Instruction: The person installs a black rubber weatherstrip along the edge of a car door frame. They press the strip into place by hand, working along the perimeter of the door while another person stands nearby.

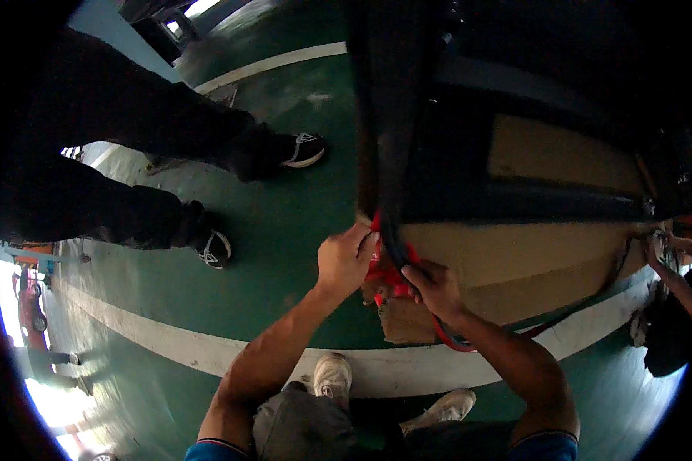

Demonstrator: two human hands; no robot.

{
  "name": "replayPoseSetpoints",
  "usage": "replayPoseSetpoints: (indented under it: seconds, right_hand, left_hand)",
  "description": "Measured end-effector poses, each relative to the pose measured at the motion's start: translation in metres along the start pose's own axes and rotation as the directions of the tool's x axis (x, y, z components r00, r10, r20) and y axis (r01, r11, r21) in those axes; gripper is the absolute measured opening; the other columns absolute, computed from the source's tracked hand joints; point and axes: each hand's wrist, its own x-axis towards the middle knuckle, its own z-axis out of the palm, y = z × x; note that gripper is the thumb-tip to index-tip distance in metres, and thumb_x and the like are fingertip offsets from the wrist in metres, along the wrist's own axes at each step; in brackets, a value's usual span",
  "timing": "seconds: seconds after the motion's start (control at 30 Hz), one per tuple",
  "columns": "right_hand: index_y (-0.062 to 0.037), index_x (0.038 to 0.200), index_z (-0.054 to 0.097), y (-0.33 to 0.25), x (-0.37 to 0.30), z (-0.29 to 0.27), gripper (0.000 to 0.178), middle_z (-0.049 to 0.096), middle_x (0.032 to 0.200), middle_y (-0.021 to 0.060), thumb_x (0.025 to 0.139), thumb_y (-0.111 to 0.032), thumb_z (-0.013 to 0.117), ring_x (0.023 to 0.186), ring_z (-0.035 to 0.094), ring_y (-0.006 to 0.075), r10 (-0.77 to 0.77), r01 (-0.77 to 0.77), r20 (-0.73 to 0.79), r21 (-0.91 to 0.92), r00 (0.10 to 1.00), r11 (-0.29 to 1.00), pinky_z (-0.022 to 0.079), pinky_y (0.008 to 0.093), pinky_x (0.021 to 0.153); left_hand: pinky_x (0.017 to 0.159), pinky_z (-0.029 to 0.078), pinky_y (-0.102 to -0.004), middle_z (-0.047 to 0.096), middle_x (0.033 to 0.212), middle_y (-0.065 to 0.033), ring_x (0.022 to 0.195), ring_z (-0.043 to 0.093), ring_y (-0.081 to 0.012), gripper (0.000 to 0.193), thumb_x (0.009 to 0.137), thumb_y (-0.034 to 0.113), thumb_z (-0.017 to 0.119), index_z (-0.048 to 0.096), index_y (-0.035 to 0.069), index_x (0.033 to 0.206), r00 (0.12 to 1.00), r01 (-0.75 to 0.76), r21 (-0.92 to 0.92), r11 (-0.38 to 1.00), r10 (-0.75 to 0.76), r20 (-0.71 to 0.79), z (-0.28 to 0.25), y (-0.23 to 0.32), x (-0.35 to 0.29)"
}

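Broad brown flat cardboard (515, 250) extends right of a long black flat strap (393, 211), which the right hand (434, 286) pinches between thumb and fingers; the left hand (346, 260) grips a glossy red piece (394, 287) between both hands, partly behind the strap.

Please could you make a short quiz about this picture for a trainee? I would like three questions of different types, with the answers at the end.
1. True or false: the cardboard is bright blue.
2. What shows between the left hand and the right hand? a) a white cup; b) a yellow brush; c) a red piece.
3. Fill in the colour: the right thumb is at the ____ strap.

Key: 1. False, it is brown. 2. c. 3. Black.
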Motion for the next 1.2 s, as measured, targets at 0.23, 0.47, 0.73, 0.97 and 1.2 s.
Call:
replayPoseSetpoints:
  seconds: [0.23, 0.47, 0.73, 0.97, 1.2]
  right_hand:
    - [-0.0041, 0.090, 0.070, 0.004, 0.008, -0.002, 0.038, 0.065, 0.066, 0.0143, 0.092, -0.040, 0.060, 0.056, 0.064, 0.0246, -0.036, 0.023, -0.030, -0.350, 0.999, 0.936, 0.051, 0.0375, 0.056]
    - [-0.0063, 0.090, 0.072, 0.051, 0.021, 0.003, 0.039, 0.065, 0.064, 0.0145, 0.091, -0.043, 0.058, 0.058, 0.066, 0.0319, -0.101, 0.090, -0.021, -0.298, 0.995, 0.950, 0.052, 0.0437, 0.057]
    - [-0.0068, 0.094, 0.072, 0.033, 0.017, 0.005, 0.046, 0.065, 0.065, 0.0187, 0.090, -0.050, 0.057, 0.062, 0.066, 0.0378, -0.243, 0.172, -0.131, -0.404, 0.961, 0.898, 0.051, 0.0474, 0.058]
    - [-0.0062, 0.098, 0.071, 0.044, 0.029, 0.021, 0.042, 0.065, 0.064, 0.0150, 0.089, -0.046, 0.062, 0.059, 0.066, 0.0277, -0.151, 0.064, -0.128, -0.518, 0.980, 0.853, 0.050, 0.0418, 0.058]
    - [-0.0050, 0.094, 0.071, 0.054, 0.030, 0.025, 0.045, 0.067, 0.077, 0.0209, 0.088, -0.049, 0.061, 0.075, 0.066, 0.0383, -0.265, 0.137, -0.141, -0.580, 0.954, 0.803, 0.051, 0.0460, 0.066]
  left_hand:
    - [0.055, 0.051, -0.0431, 0.064, 0.068, -0.0155, 0.062, 0.065, -0.0361, 0.020, 0.084, 0.027, 0.066, 0.064, 0.007, 0.083, 0.993, 0.050, 0.199, 0.979, -0.070, 0.095, 0.002, -0.007, -0.027]
    - [0.067, 0.055, -0.0459, 0.069, 0.079, -0.0149, 0.078, 0.068, -0.0350, 0.035, 0.080, 0.044, 0.065, 0.070, 0.009, 0.080, 0.747, -0.149, 0.490, 0.859, -0.227, 0.625, -0.008, 0.028, -0.012]
    - [0.078, 0.054, -0.0450, 0.070, 0.090, -0.0181, 0.088, 0.068, -0.0357, 0.050, 0.080, 0.046, 0.069, 0.065, 0.003, 0.105, 0.737, 0.028, 0.421, 0.907, -0.303, 0.604, -0.031, 0.025, 0.016]
    - [0.090, 0.050, -0.0375, 0.065, 0.112, -0.0181, 0.105, 0.064, -0.0272, 0.061, 0.085, 0.033, 0.071, 0.049, -0.003, 0.130, 0.976, 0.023, 0.134, 0.991, -0.051, 0.210, -0.090, 0.063, 0.032]
    - [0.104, 0.038, -0.0361, 0.057, 0.128, -0.0178, 0.122, 0.053, -0.0261, 0.066, 0.096, 0.042, 0.057, 0.041, -0.006, 0.139, 0.870, -0.447, -0.461, 0.766, 0.254, -0.423, -0.139, 0.132, 0.088]
